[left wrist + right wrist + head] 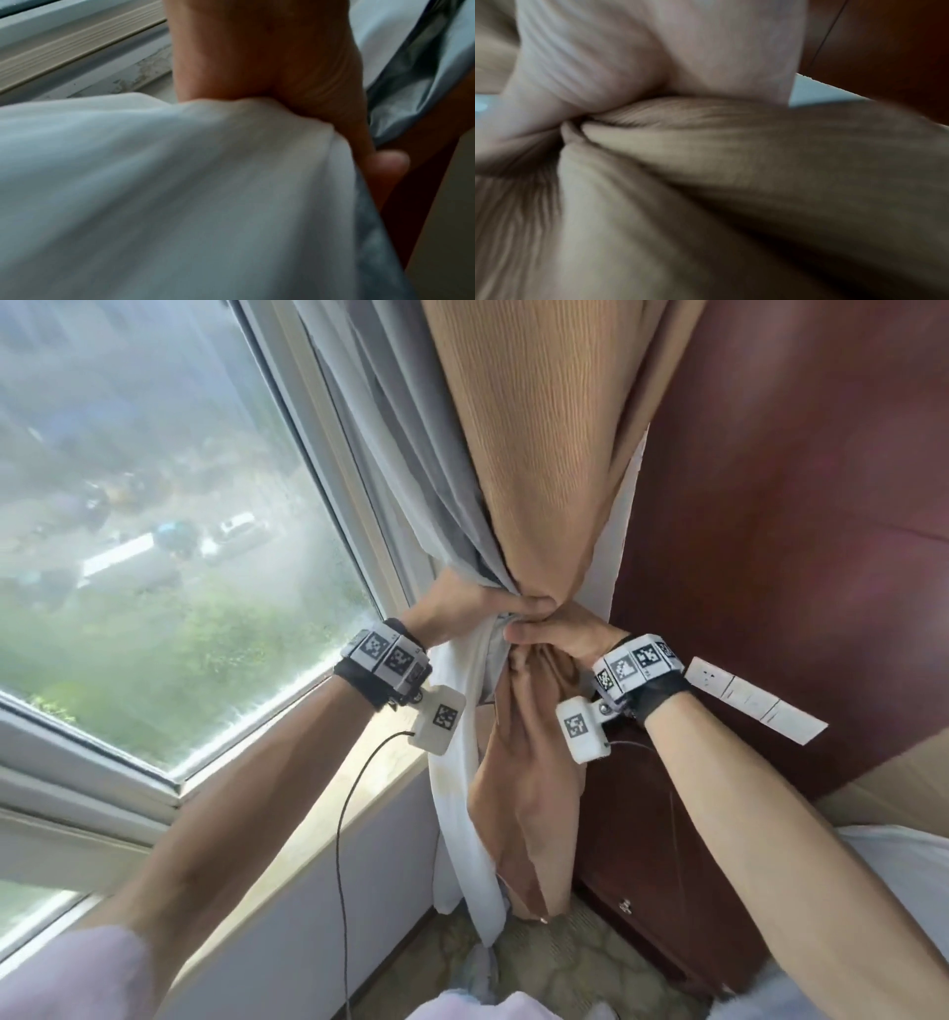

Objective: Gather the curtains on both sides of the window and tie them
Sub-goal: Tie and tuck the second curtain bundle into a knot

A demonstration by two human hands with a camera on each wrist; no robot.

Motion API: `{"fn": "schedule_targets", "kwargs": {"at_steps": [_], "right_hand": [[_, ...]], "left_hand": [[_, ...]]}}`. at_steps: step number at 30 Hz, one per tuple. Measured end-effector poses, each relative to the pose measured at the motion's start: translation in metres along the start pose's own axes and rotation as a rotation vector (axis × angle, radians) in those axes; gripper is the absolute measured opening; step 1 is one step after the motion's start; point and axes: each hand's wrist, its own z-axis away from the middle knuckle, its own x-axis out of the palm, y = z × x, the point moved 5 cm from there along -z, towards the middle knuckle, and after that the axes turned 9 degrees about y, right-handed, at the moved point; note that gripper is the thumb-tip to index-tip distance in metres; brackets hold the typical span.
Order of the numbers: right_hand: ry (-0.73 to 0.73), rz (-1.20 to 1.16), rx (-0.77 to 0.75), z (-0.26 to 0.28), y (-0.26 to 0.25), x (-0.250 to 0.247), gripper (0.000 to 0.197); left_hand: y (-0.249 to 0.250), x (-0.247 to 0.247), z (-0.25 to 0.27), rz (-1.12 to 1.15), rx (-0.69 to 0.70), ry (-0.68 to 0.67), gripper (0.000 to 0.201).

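A tan curtain (544, 464) with a grey-white lining (411, 469) hangs bunched at the window's right side, drawn to a narrow waist. My left hand (477, 603) grips the waist from the left, thumb across the front. My right hand (560, 634) grips it from the right, just below. Under the hands the tan cloth (529, 793) and a white layer (457, 814) hang to the floor. The left wrist view shows my left hand (295, 91) pressed into white cloth (180, 192). Tan folds (731, 192) fill the right wrist view; the fingers are hidden. No tie band shows.
The window (144, 531) and its sill (318, 788) lie to the left. A dark red wooden panel (796, 505) with a white switch plate (755, 701) stands right behind the curtain. A wooden cabinet (652, 906) and patterned carpet (565, 963) are below.
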Motion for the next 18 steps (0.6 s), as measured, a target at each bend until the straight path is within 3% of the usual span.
{"fn": "schedule_targets", "kwargs": {"at_steps": [2,3,4,5,6,7,8,9,10,12,15,17,18], "right_hand": [[0.045,0.026,0.040,0.000,0.001,0.001,0.039],[0.075,0.059,0.060,-0.002,0.002,0.002,0.029],[0.119,0.103,0.096,-0.003,0.004,0.004,0.036],[0.219,0.151,0.095,0.001,0.005,0.004,0.020],[0.378,0.226,0.107,0.004,0.009,-0.002,0.026],[0.610,0.345,0.098,0.013,0.008,-0.008,0.072],[0.835,0.479,0.038,0.028,0.008,-0.014,0.097],[1.021,0.562,-0.103,0.049,0.002,-0.013,0.095],[1.122,0.614,-0.256,0.068,-0.006,-0.006,0.079],[1.039,0.654,-0.303,0.096,-0.008,0.015,0.055],[0.759,0.719,-0.024,0.102,0.031,0.034,0.061],[0.707,0.637,0.110,0.108,0.051,0.037,0.073],[0.700,0.601,0.121,0.111,0.056,0.037,0.068]], "left_hand": [[-0.002,0.000,0.003,0.057,-0.016,0.057,0.042],[-0.006,0.000,0.001,0.077,-0.036,0.074,0.045],[-0.007,-0.001,0.000,0.097,-0.065,0.101,0.046],[-0.007,0.000,-0.003,0.128,-0.085,0.128,0.044],[-0.007,0.000,-0.005,0.150,-0.110,0.161,0.039],[-0.007,0.002,-0.007,0.166,-0.128,0.187,0.037],[-0.006,0.004,-0.010,0.180,-0.130,0.217,0.039],[-0.004,0.006,-0.012,0.188,-0.122,0.245,0.040],[-0.003,0.008,-0.014,0.187,-0.113,0.275,0.040],[0.000,0.014,-0.016,0.168,-0.108,0.322,0.042],[0.005,0.027,-0.013,0.175,-0.091,0.341,0.064],[0.004,0.030,-0.010,0.169,-0.091,0.357,0.072],[0.004,0.030,-0.009,0.165,-0.090,0.362,0.071]]}}
